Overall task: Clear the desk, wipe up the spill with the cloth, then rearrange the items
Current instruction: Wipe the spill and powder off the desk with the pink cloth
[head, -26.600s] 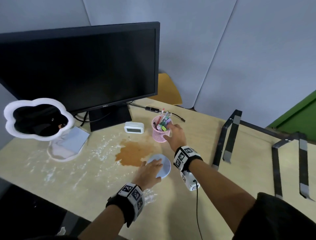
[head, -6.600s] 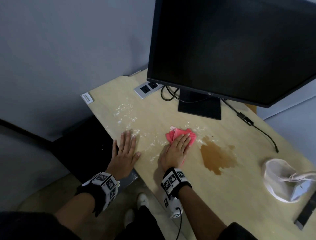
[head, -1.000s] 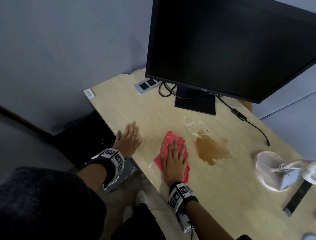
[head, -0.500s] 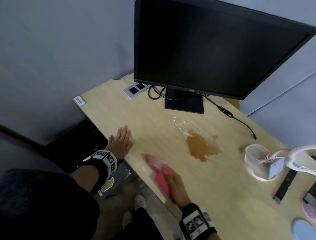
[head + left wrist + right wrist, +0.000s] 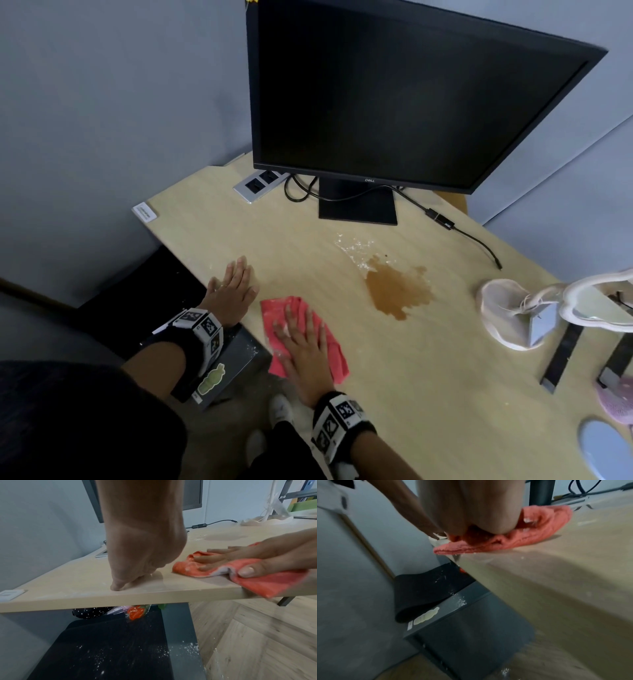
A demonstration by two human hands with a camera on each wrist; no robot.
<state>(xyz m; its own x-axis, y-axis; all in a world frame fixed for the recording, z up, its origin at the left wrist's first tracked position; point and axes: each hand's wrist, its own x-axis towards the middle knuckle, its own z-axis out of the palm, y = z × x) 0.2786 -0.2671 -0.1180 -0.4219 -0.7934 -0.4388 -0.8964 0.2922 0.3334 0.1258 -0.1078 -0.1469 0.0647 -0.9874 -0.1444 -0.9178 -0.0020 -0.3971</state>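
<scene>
A pink-red cloth (image 5: 274, 311) lies on the wooden desk (image 5: 411, 377) near its front-left edge, one corner hanging over the rim. My right hand (image 5: 303, 337) presses flat on the cloth (image 5: 257, 582) with straight fingers. My left hand (image 5: 233, 284) rests flat on the bare desk just left of the cloth (image 5: 539, 527), fingers straight. A brown spill (image 5: 397, 291) spreads to the right of the cloth, apart from it, with white powder (image 5: 354, 245) at its far side.
A black monitor (image 5: 394, 96) stands at the back with cables and a socket plate (image 5: 257, 185). A white mirror with its base (image 5: 507, 308) sits at the right, near a pink pen holder (image 5: 613, 401) and blue disc (image 5: 606, 452). A dark bin (image 5: 120, 649) stands under the desk edge.
My right hand has slid the cloth back up from the front edge onto the desk and now lies flat on it. The left hand stays in place.
</scene>
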